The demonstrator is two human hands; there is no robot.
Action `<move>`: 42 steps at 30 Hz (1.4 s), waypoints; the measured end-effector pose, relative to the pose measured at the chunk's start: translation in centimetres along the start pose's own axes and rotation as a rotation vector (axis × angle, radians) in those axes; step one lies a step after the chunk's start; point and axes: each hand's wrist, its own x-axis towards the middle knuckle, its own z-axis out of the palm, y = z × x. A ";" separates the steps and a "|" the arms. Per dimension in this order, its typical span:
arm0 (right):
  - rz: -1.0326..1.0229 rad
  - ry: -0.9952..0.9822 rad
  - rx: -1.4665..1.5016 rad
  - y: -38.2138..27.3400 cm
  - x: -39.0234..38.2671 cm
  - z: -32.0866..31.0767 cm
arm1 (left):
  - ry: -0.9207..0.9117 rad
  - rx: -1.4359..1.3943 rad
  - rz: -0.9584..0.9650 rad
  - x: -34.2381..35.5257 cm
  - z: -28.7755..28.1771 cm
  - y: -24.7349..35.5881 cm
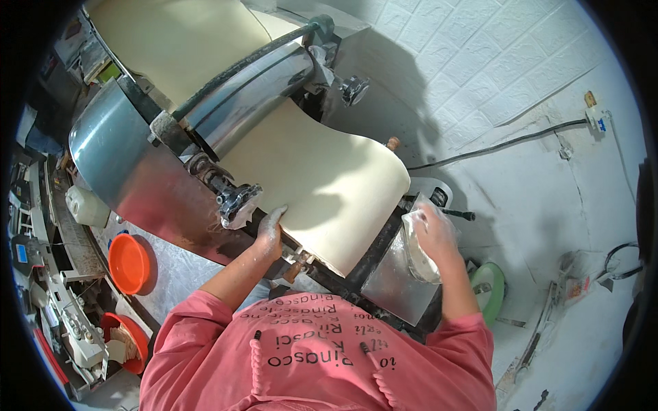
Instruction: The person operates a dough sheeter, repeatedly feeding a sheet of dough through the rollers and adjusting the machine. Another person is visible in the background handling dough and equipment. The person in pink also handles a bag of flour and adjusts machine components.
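Note:
A wide, pale sheet of dough [322, 178] comes out from under the steel roller [253, 89] of a dough-sheeting machine and curves down toward me. At the sheet's left edge is my floury left hand [269, 233], its thumb on top of the dough and its other fingers mostly hidden. On the right, my right hand [437, 236] has its fingers curled at a clear plastic bag [417, 250] with white powder in it. That bag rests on a flat metal plate [394, 284] beside the sheet's lower end. The right fingertips are partly hidden by the plastic.
A dark handwheel [238, 204] juts out near my left hand, and another knob [354, 90] sits at the far side. More dough [185, 41] lies over the machine's top. Orange basins [129, 264] stand on the left floor. A green basin [488, 289] and a black cable [500, 147] are on the right.

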 end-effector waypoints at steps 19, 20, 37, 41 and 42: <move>0.020 0.129 0.678 -1.6 -1.2 4.2 | -0.257 -0.361 -0.205 3.7 -3.1 -2.5; -0.120 0.293 0.562 -3.6 -0.6 6.5 | -0.192 -0.277 -0.189 3.4 -2.4 -2.2; -0.678 -0.338 -0.348 -16.9 4.9 9.4 | -0.122 -0.163 0.056 1.0 -0.9 0.0; -0.644 -0.148 -0.066 -13.7 1.6 7.6 | -0.017 -0.089 -0.031 0.4 0.6 -0.2; -0.685 0.094 0.032 -11.4 1.4 7.3 | 0.071 0.004 -0.054 -0.4 1.3 0.6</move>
